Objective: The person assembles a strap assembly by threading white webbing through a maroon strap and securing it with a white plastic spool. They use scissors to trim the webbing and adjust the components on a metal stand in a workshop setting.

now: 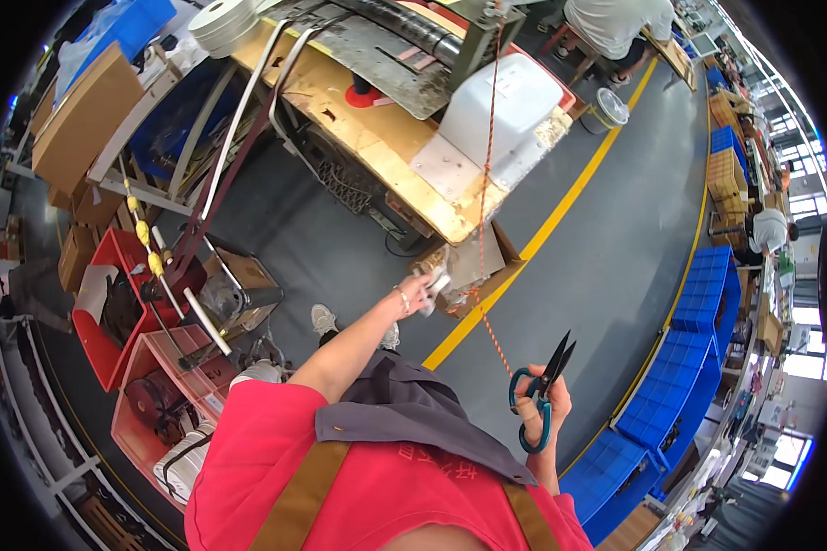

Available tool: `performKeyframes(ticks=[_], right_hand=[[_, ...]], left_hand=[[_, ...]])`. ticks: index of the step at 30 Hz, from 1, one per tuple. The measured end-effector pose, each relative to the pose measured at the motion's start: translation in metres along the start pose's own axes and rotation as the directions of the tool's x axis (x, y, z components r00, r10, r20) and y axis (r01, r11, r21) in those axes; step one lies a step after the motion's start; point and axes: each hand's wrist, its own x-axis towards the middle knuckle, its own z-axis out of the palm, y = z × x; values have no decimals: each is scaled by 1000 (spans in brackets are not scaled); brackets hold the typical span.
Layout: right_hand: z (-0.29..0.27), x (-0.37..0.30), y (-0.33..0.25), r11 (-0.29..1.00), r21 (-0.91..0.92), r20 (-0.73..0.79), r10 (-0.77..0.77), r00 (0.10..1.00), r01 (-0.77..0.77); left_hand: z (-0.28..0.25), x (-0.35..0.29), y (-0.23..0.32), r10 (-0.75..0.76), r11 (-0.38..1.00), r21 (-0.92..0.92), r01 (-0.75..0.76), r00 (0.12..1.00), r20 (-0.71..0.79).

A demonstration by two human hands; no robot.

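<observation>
My right hand grips a pair of scissors by its teal handles, its dark blades apart and pointing up and away from me. An orange-red cord hangs from the machine frame at the top and slants down to the scissor handles; whether my fingers hold its end is hidden. My left hand reaches forward and is closed on a crumpled whitish wrap. This hand is beside an open cardboard box on the floor, under the table's near corner.
A wooden worktable bears a machine and a white plastic bin. Red crates and a metal rack stand left. Blue bins line the right side past a yellow floor line. A person sits beyond the table.
</observation>
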Motion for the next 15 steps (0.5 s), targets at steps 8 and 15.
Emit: performKeyframes(ticks=[8, 15], right_hand=[[7, 25, 14, 989, -82, 53, 126, 991, -122], [57, 98, 18, 874, -482, 260, 68, 963, 69]], left_hand=[[27, -53, 15, -93, 809, 588, 29, 993, 79], [-51, -161, 16, -59, 593, 798, -108, 983, 176]])
